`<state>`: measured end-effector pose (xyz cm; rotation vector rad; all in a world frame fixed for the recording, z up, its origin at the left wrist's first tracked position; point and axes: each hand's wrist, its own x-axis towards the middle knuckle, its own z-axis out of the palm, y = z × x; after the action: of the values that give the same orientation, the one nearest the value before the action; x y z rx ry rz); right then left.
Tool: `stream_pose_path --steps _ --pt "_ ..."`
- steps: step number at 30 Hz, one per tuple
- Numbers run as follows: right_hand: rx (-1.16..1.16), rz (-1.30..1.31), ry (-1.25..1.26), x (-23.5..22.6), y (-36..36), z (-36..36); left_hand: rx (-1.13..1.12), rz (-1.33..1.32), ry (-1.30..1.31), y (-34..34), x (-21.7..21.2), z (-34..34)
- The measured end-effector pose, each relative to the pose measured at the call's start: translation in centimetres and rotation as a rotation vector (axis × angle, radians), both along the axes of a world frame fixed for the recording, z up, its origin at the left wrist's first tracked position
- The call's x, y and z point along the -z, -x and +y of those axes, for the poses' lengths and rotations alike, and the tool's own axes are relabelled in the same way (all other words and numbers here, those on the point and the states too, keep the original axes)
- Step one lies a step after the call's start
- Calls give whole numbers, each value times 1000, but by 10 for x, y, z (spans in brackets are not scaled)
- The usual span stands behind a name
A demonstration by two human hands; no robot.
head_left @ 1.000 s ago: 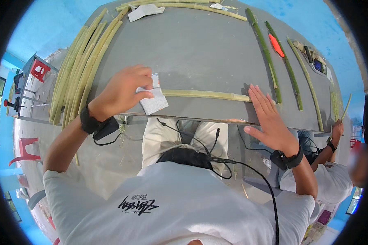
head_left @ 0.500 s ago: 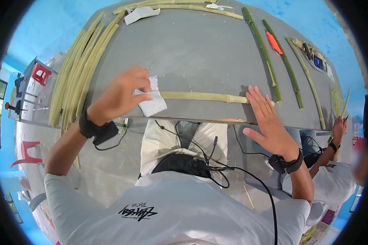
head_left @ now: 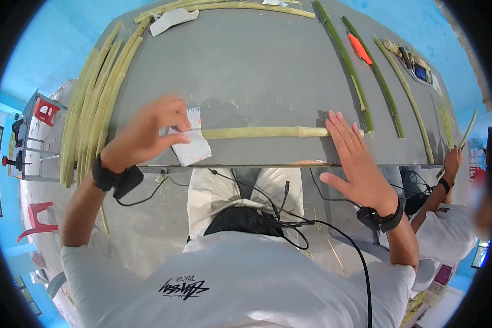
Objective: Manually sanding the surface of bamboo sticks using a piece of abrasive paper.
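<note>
A pale, peeled bamboo pole [head_left: 251, 132] lies crosswise near the table's front edge. My left hand [head_left: 167, 123] is closed on a whitish folded sheet that looks like sandpaper [head_left: 194, 150], which is wrapped over the pole's left part. The pole's left end is hidden by this hand and sheet. At the other end, my right hand [head_left: 355, 153] lies flat across the pole, fingers stretched out and thumb apart. The pole's tip shows just past these fingers.
Several pale poles [head_left: 106, 93] lie at the table's left, others [head_left: 246, 7] along the far edge. Green poles [head_left: 347, 65], an orange-handled tool [head_left: 359, 49] and a crumpled sheet [head_left: 172, 21] lie on the grey table [head_left: 246, 71]. A co-worker's hand [head_left: 452, 161] is at right.
My left hand has slid a little to the left along the pole with the sandpaper. My right hand stays flat on the pole's right end. The whole view has shifted slightly.
</note>
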<state>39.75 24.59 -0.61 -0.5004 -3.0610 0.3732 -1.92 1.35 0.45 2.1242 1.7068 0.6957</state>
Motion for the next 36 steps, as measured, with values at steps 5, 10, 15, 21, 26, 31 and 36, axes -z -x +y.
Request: stream_pose_path --steps 5,10,15,21,26,31,36 --pt "9 40 -51 11 31 31 22 19 -109 -14 20 47" --pt "31 -8 -18 6 53 50 73 89 -164 -28 22 87" --pt "-51 -25 -35 -4 9 6 1 109 -22 -9 -2 14" --pt "-19 -29 -40 2 23 23 -13 120 -96 -25 9 42" --pt "-20 -67 8 8 51 59 -16 101 -38 -34 15 87" --pt "-89 -112 52 -14 6 13 -15 97 -101 -17 8 11" --pt "-91 -97 25 -7 8 22 -57 138 -156 -33 13 30"
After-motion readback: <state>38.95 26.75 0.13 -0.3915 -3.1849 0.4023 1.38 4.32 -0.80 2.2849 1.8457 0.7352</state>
